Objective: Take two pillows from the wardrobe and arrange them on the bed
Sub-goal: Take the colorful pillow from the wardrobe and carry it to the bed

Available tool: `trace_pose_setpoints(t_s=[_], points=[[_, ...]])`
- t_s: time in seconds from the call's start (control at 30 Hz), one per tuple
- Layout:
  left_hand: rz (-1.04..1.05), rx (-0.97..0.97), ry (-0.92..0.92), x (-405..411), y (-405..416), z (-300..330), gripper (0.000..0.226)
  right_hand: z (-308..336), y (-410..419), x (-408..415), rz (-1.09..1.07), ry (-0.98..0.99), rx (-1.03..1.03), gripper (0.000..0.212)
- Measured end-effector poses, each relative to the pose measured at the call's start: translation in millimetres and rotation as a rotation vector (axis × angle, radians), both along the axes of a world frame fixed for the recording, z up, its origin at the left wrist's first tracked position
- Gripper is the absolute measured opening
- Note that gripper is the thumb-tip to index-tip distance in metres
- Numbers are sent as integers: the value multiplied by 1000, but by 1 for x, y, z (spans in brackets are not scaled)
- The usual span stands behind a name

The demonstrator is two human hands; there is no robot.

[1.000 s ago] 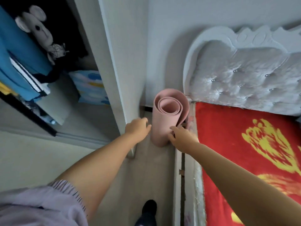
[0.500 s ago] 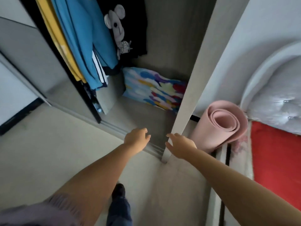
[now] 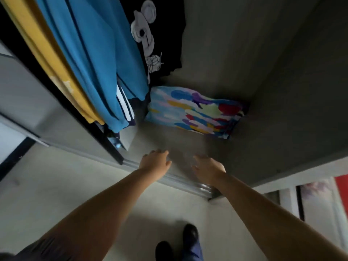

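- Where the frame is darkest, across its upper and right parts, the wardrobe [image 3: 263, 63] stands open, its grey floor panel running down to a metal sliding track near the middle.
- Pale floor [image 3: 47, 194] fills the lower left and lower middle of the frame.
- Hanging clothes crowd the upper left: a blue garment [image 3: 94, 53] with white stripes at its hem, a yellow garment [image 3: 43, 53] just left of it, and a black shirt [image 3: 160, 34] printed with a white cartoon figure to the right.
- Two bare forearms reach up from the bottom corners toward the middle.
- One pillow [image 3: 195, 110], patterned in blue, yellow, red, purple and green patches, lies on the wardrobe floor at centre frame, pushed toward the back wall, its left end just beside the hanging hems. Whether a second pillow lies under or behind it cannot be told.
- A strip of the bed [image 3: 341, 185], red, shows at the right edge, low in the frame.
- Left hand [image 3: 155, 162] hovers over the track, its grip loose with fingers slightly curled, holding nothing, apart from the pillow.
- Right hand [image 3: 208, 169] is just beside it to the right, its grip likewise half open and empty, fingers spread toward the pillow.
- A dark shoe [image 3: 190, 232] sits at bottom centre, with another beside it to the left.
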State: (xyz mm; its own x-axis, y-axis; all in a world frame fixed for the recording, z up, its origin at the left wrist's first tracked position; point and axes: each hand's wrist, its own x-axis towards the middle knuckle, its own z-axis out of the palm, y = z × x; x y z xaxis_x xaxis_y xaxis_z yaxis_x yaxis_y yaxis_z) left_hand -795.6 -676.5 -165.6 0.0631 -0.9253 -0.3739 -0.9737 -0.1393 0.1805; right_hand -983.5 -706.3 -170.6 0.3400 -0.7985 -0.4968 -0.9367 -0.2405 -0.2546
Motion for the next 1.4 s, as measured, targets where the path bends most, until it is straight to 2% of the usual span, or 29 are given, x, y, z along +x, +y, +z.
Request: trace_pose_setpoints(t_s=[0.17, 0.3, 0.37, 0.47, 0.67, 0.87, 1.03, 1.13, 1.2, 1.27, 1.33, 1.4], points=[[-117, -5, -14, 15, -69, -29, 47, -29, -71, 7, -34, 49, -26, 44], [-163, -14, -49, 27, -143, -57, 47, -64, -137, 8, -16, 94, -134, 41], [-191, -10, -73, 29, -184, -78, 47, -86, -174, 4, 7, 139, -180, 45], [-242, 3, -97, 25, -245, -119, 50, -127, -226, -3, -31, 187, -143, 53], [-322, -125, -96, 32, -335, -197, 65, -198, -316, 1, -73, 205, -110, 65], [-324, -235, -198, 39, -430, -246, 75, -235, -410, -2, -127, 186, -214, 75], [-387, -434, -288, 36, -508, -273, 83, -267, -470, -18, -157, 291, -441, 97], [-417, -316, -365, 40, -533, -297, 95, -292, -485, -30, -170, 347, -386, 102], [-415, -264, -377, 39, -533, -312, 86, -306, -487, -33, -164, 342, -397, 98], [-431, -265, -382, 36, -529, -322, 55, -314, -487, -31, -177, 319, -401, 93], [-429, -231, -387, 33, -523, -324, 33, -317, -481, -25, -160, 328, -361, 75], [-445, -189, -398, 32, -517, -321, 29, -317, -468, -21, -111, 361, -327, 50]])
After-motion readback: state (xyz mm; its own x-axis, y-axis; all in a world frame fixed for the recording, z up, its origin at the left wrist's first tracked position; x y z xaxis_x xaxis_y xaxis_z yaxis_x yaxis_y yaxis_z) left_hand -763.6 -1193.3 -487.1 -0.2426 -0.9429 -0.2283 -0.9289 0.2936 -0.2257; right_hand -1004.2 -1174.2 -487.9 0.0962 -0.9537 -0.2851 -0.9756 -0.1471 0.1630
